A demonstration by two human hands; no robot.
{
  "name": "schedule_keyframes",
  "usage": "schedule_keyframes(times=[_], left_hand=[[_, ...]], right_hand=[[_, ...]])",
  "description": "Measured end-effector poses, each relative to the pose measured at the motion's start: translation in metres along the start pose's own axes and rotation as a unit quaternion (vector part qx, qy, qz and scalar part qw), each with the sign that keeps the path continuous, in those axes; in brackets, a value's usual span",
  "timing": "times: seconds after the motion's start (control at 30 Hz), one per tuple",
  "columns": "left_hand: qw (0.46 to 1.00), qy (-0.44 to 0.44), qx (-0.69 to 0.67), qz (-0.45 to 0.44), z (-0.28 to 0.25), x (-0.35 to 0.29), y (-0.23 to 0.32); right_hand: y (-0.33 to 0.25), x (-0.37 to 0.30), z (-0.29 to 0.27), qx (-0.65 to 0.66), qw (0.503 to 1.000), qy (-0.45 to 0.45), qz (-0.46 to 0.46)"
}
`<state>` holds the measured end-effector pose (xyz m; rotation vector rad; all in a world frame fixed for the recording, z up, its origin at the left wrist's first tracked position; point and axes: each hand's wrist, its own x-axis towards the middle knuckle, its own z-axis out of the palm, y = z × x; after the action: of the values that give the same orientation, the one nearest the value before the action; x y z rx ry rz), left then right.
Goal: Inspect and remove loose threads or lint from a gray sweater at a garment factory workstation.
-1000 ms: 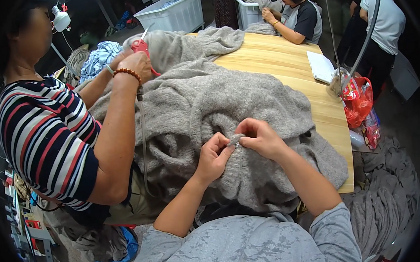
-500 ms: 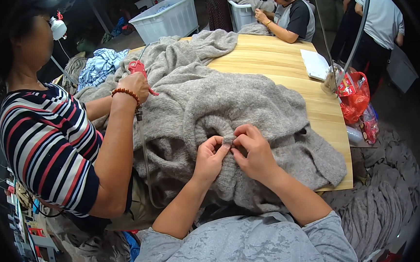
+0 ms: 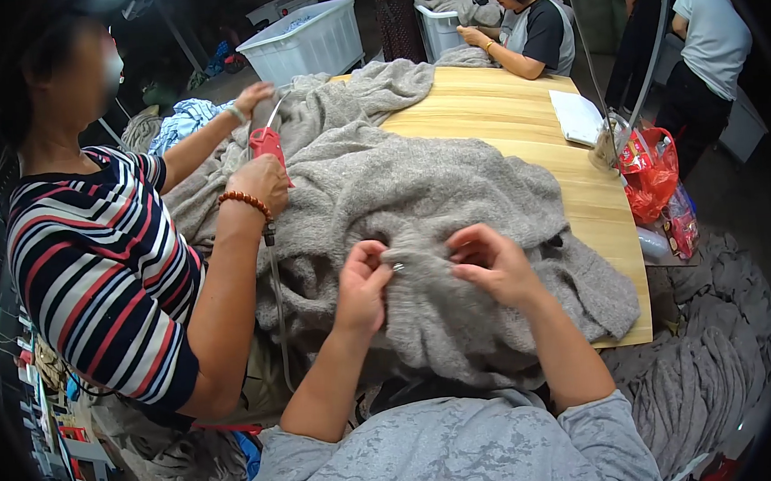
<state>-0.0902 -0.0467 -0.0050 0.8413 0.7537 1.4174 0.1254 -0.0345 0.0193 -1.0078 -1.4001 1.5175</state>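
Observation:
A large heather-grey knitted garment (image 3: pixel 453 178) lies heaped in folds in front of me. My left hand (image 3: pixel 359 287) pinches its ribbed edge (image 3: pixel 411 279) between thumb and fingers. A small shiny spot shows beside that thumb, too small to make out. My right hand (image 3: pixel 502 268), a short way to the right, has its thumb and curled fingers closed on the same knit. The cloth between my hands is slightly blurred. At my left, a co-worker in a striped top grips a red gun-shaped tool (image 3: pixel 267 143) with a thin nozzle and a hose, over the heap.
The wooden table (image 3: pixel 474 100) carries a white paper pad (image 3: pixel 576 117) at the right. A red plastic bag (image 3: pixel 649 177) hangs by its edge. More grey knitwear (image 3: pixel 708 379) lies low at the right. A white bin (image 3: pixel 304 39) stands behind; another person sits across the table.
My hands have moved apart from a shared pinch, the ribbed edge between them. The co-worker's other hand now reaches out over the cloth, and the red tool has shifted slightly right.

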Motion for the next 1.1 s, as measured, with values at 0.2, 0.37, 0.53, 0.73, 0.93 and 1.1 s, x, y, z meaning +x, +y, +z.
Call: schedule_keyframes(times=[0.2,0.37,0.53,0.73,0.93,1.1], left_hand=[[1.000,-0.004,0.002,0.012,-0.008,-0.012,0.022],[0.977,-0.026,0.206,0.053,0.003,-0.005,0.018],[0.881,-0.040,0.465,0.075,0.013,-0.003,0.018],[0.801,-0.041,0.582,0.134,0.033,-0.003,0.022],[0.657,-0.239,0.636,0.325,0.065,-0.011,0.025],[0.633,-0.261,0.693,0.224,0.071,0.004,0.014]], right_hand=[[0.019,-0.010,-0.053,-0.498,0.809,0.188,-0.249],[0.016,0.003,-0.077,-0.206,0.976,0.065,-0.018],[0.004,0.004,-0.097,-0.327,0.937,0.091,-0.088],[0.019,-0.022,-0.049,-0.403,0.861,0.163,-0.263],[0.033,-0.030,-0.002,-0.300,0.926,0.106,-0.202],[0.041,-0.029,0.006,-0.347,0.909,0.115,-0.200]])
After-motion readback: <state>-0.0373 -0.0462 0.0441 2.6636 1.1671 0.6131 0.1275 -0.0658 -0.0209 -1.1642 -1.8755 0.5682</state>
